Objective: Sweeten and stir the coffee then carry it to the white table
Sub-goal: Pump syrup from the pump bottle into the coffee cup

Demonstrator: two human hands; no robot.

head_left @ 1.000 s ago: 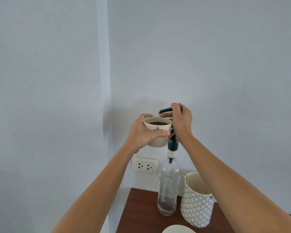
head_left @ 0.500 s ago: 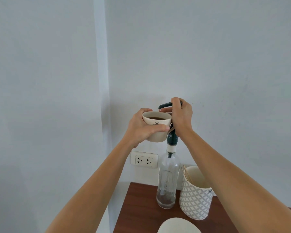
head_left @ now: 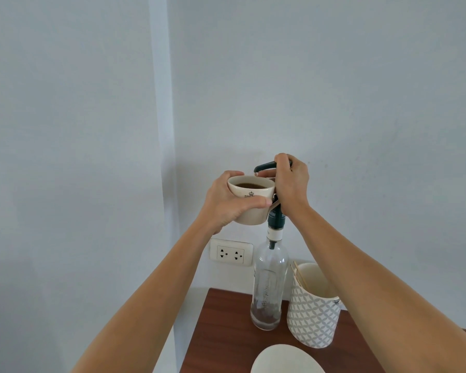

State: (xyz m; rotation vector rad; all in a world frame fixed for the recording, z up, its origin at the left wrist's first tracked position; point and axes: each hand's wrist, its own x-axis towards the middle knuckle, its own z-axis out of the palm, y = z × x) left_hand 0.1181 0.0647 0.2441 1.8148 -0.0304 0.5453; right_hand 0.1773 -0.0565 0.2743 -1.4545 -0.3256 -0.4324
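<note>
A cream coffee cup (head_left: 252, 195) with dark coffee in it is held up in the air by my left hand (head_left: 226, 203), right under the dark green pump spout (head_left: 264, 167). The spout tops a tall clear glass syrup bottle (head_left: 268, 286) that stands on the brown table (head_left: 221, 335), with a little brown syrup at its bottom. My right hand (head_left: 291, 184) wraps the pump head from above, and what looks like a thin stick is tucked under its fingers.
A patterned white holder (head_left: 312, 316) with a wooden stick in it stands right of the bottle. A white dish rim (head_left: 285, 359) shows at the bottom edge. A wall socket (head_left: 230, 251) sits behind, in a corner of plain walls.
The view has tilted down slightly, bringing more of the table and the white dish into sight. Both hands keep their grips on the cup and the pump.
</note>
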